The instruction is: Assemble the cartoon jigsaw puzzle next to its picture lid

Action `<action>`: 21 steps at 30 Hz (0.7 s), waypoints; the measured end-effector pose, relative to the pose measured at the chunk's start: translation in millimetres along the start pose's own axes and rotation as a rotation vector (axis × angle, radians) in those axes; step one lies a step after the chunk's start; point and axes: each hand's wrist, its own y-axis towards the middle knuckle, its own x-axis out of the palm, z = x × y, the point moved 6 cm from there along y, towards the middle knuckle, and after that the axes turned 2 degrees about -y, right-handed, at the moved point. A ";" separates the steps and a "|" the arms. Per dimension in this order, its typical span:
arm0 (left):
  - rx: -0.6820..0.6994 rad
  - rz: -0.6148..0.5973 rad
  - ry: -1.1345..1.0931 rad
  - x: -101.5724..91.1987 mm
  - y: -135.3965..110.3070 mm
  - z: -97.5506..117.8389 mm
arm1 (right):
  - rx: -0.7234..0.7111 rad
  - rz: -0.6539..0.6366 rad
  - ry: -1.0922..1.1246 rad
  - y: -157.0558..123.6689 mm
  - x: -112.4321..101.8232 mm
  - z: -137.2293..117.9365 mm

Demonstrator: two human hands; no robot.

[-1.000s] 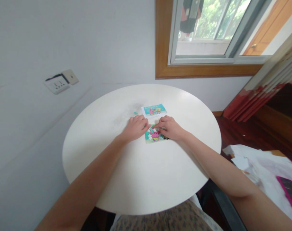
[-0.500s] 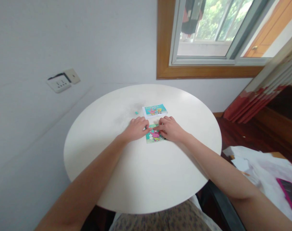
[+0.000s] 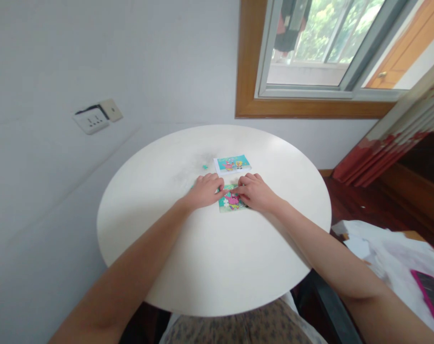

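A small jigsaw puzzle [image 3: 233, 201] with a pink cartoon figure on teal and green lies flat on the white round table. White piece-shaped gaps show at its left side. My left hand [image 3: 205, 190] is closed at the puzzle's upper left edge, thumb and finger bearing on it. On the other side my right hand [image 3: 254, 192] has curled fingers, with the index finger pressed to the puzzle's upper part and the hand covering its right side. The fingertips nearly meet; any piece under them is hidden. Beyond the hands lies a matching picture card [image 3: 234, 164].
A loose teal puzzle piece [image 3: 205, 167] lies left of the card. The round table [image 3: 224, 263] stands against a wall with a socket [image 3: 91, 119]. At right are a chair armrest [image 3: 333, 306], white plastic bags [image 3: 388, 248] and a pink-edged phone [image 3: 431, 296].
The view has shifted slightly, so everything sits a little further right. Both hands stay at the same spots on the puzzle, with barely any finger movement.
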 end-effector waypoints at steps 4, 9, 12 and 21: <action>-0.013 0.001 -0.028 -0.5 1.1 -0.8 | 0.008 -0.015 -0.006 0.9 0.5 -0.5; -0.024 0.027 -0.062 1.0 3.5 -4.9 | 0.016 -0.011 -0.013 2.4 2.7 -1.2; -0.020 0.074 -0.094 -1.2 5.1 -9.5 | 0.029 0.021 0.019 2.0 3.5 2.0; -0.161 0.218 -0.124 -17.7 0.9 -63.5 | 0.093 0.094 0.112 0.7 4.5 15.0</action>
